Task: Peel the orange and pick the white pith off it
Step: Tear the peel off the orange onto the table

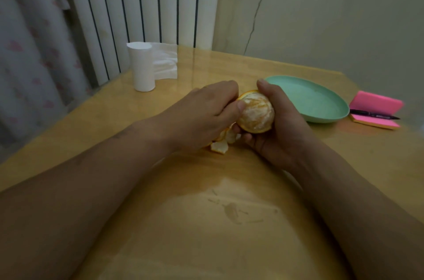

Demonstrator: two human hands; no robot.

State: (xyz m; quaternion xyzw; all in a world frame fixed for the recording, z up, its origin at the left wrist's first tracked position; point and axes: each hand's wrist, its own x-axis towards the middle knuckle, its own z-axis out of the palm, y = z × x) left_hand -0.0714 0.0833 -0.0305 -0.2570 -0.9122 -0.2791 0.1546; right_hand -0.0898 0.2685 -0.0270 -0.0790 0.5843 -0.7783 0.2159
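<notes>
A partly peeled orange (257, 112) sits between both hands above the wooden table (206, 222). Its facing side is bare and pale with white pith, and rind still rims its top and bottom edge. My right hand (278, 123) wraps round the orange from the right, thumb over the top. My left hand (202, 116) meets it from the left, thumb tip pressed on the bare flesh and fingers curled on the rind at the left edge. A strip of loosened peel (221, 141) hangs below my left hand, touching the table.
A mint green plate (321, 100) lies just right of the hands. Beyond it sit pink sticky notes (376, 105) with a black pen (374, 116). A white paper roll (142, 66) and tissue (165, 63) stand at the back left near the radiator. Small scraps lie on the near table.
</notes>
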